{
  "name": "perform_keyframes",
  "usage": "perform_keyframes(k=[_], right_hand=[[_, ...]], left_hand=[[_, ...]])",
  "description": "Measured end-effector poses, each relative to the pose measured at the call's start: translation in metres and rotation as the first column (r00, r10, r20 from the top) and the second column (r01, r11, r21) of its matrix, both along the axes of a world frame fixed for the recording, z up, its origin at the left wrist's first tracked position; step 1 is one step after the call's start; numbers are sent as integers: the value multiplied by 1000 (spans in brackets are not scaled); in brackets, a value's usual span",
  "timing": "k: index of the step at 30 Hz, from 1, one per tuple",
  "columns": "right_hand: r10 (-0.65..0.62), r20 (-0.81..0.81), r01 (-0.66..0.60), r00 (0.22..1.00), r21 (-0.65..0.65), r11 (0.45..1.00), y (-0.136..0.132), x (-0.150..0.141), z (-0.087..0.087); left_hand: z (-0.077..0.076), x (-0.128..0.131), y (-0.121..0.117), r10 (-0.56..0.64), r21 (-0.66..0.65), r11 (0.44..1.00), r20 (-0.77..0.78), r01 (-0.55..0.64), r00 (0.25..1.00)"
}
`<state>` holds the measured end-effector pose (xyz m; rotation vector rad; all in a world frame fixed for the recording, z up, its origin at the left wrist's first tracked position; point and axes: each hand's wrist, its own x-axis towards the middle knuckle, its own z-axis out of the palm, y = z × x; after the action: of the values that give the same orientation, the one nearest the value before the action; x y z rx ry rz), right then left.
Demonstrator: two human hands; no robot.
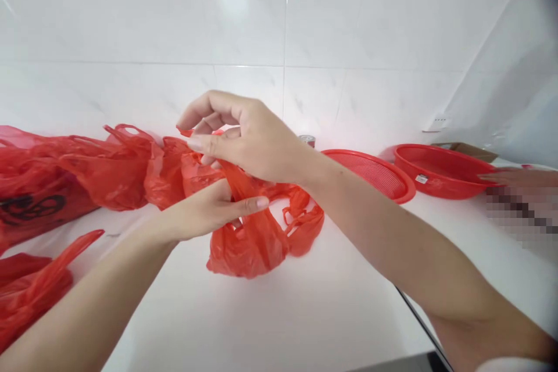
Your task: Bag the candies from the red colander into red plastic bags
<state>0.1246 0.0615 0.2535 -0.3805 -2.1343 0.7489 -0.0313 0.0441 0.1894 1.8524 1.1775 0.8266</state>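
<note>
A red plastic bag hangs bunched at its neck, its full lower part low over the white counter. My left hand is wrapped round the neck, thumb across the front; its fingers are mostly hidden behind the plastic. Higher up, my right hand is closed on the top of the same bag, with a red tip of plastic sticking out by its fingertips. Just behind and to the right of this bag rests a smaller tied red bag. What the bags contain cannot be made out.
Several filled red bags line the wall at the left, and another red bag lies nearer. To the right are a red strainer basket, a red basin and a can. Another person's hand touches the basin.
</note>
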Motion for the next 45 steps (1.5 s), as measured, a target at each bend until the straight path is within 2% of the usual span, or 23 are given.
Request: perform_keyframes(k=[1,3,5,7,10,12,13,16,18,19,21,23,24,26,28,29,31,33,36,38,40,42,45], right_hand=[[-20,-22,21,1000,18,1000,5,-3,-6],[-89,-33,89,995,3,996,17,-1,-23],[-110,44,114,993,-93,989,28,7,-44],[-58,111,82,992,-216,973,32,14,-65],[-85,58,97,995,-251,963,15,21,-84],[-124,21,125,992,-177,976,-8,24,-87],[-101,34,105,994,-132,986,-19,25,-86],[23,87,-20,996,-36,999,-37,28,-85],[-7,9,7,1000,-73,997,-30,28,-89],[-45,-52,37,998,-133,990,-21,26,-93],[-120,-118,82,986,-286,955,0,20,-106],[-170,-94,121,981,-388,914,18,13,-123],[-187,-60,145,981,-420,896,23,10,-130],[-179,7,162,984,-472,867,28,4,-143],[-88,32,91,996,-525,846,26,2,-150],[-37,27,46,999,-546,837,24,2,-151],[24,-3,-22,1000,-555,831,20,4,-151],[25,-9,-26,1000,-529,848,17,7,-150],[-80,45,92,996,-434,896,13,16,-150],[-126,76,146,989,-394,907,9,23,-152],[-91,65,110,994,-431,895,4,27,-156],[-34,13,36,999,-515,856,2,28,-158],[-34,-84,-22,996,-587,809,3,24,-155]], left_hand=[[-1,0,1,-26,-102,994,-3,26,1000],[-3,-3,4,-5,-229,973,88,25,996],[-8,-9,6,77,-263,965,202,-22,976],[-14,-15,9,139,-272,960,265,-64,954],[-21,-22,12,117,-272,962,309,-30,944],[-21,-26,12,14,-254,965,309,68,951],[-19,-29,11,-51,-240,963,295,126,954],[-13,-36,6,-215,-162,955,191,247,958],[-11,-38,3,-242,-94,964,68,248,968],[-13,-37,2,-229,-56,972,-1,229,973],[-21,-34,3,-133,39,989,-138,140,981],[-33,-28,6,42,187,982,-245,4,969],[-40,-25,8,145,279,958,-281,-64,949],[-51,-20,10,310,464,874,-304,-144,901],[-57,-17,11,359,582,801,-285,-137,889],[-57,-16,10,348,603,788,-268,-125,898],[-55,-17,9,278,564,820,-249,-94,928],[-52,-21,6,205,480,875,-257,-60,944],[-52,-32,1,156,346,938,-320,-38,935],[-56,-41,-5,153,264,963,-355,-58,922],[-60,-47,-11,148,197,977,-354,-81,923],[-63,-50,-17,151,161,981,-306,-105,940],[-65,-45,-21,207,128,973,-118,-192,971]])
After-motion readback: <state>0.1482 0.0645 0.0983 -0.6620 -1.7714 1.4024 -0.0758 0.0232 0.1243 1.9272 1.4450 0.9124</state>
